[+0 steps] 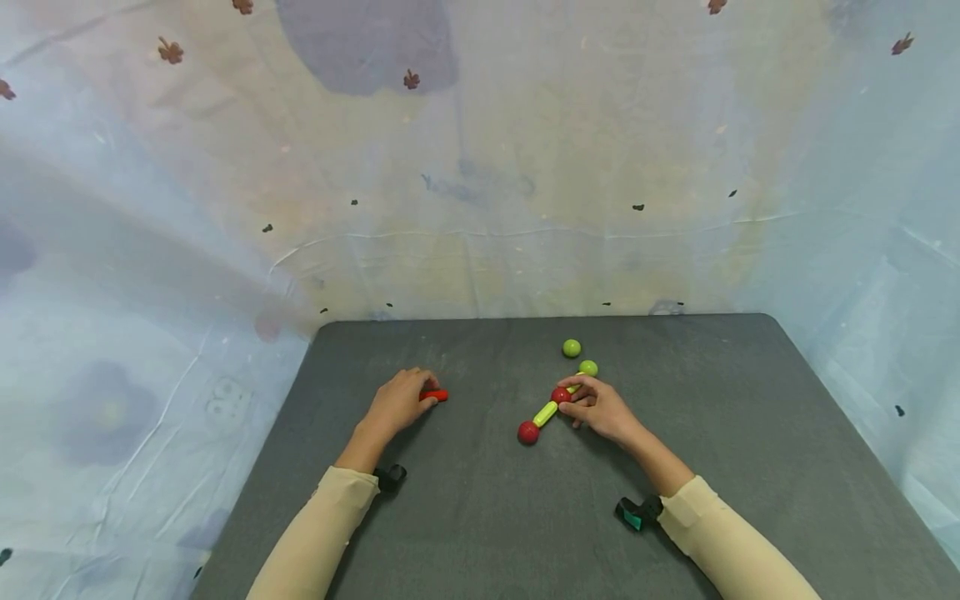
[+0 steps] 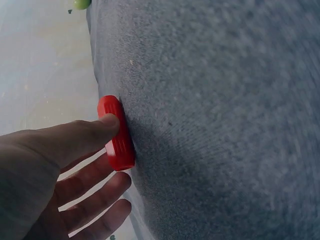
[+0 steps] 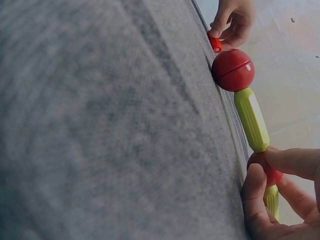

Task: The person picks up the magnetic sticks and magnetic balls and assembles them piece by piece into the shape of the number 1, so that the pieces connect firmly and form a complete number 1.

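Observation:
My left hand (image 1: 400,402) pinches a short red rod (image 2: 121,150) between thumb and fingers, low over the grey table; its other fingers are spread below. To the right, my right hand (image 1: 606,414) grips the middle red ball (image 1: 560,395) of a chain. From that ball a yellow-green ridged rod (image 3: 252,120) runs to a second red ball (image 3: 233,70) at the near end. Another yellow-green rod (image 3: 271,202) leads the other way, partly hidden by my fingers, toward a green ball (image 1: 588,367). Whether that green ball is joined to it, I cannot tell.
A separate green ball (image 1: 572,348) lies just beyond the chain, near the far edge of the dark grey table (image 1: 480,508). Patterned sheeting (image 1: 510,150) hangs behind the table and along its sides. Dark wrist cameras (image 1: 639,512) are worn on both arms.

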The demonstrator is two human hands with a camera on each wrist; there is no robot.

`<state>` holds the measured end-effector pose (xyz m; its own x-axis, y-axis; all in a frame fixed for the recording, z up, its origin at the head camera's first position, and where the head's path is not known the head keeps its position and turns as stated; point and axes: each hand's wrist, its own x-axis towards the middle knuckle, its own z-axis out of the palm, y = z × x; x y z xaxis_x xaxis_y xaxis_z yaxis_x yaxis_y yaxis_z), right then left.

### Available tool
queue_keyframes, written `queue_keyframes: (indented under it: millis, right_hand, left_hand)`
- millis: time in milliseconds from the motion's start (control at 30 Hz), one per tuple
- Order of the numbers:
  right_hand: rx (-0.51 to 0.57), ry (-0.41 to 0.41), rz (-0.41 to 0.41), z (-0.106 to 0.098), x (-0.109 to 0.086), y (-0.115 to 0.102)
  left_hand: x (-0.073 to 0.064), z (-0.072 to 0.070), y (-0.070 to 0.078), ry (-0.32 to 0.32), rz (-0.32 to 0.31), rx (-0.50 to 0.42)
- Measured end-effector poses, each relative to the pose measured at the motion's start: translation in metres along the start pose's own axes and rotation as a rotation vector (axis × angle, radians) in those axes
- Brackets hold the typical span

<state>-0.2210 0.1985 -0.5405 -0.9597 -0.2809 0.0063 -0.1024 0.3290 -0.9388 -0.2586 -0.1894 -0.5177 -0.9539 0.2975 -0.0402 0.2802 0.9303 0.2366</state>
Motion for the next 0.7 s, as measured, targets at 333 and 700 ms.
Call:
queue_keyframes:
  millis: [333, 700]
  right_hand:
    - [0.010, 0.002, 0.009, -0.001, 0.002, 0.001]
    - [-0.003, 0.008, 0.014, -0.001, 0.001, 0.000]
  left_hand:
    - [-0.001, -0.002, 0.004, -0.032, -0.004, -0.014]
    - [-0.008, -0.001, 0.019, -0.032, 0.024, -0.041]
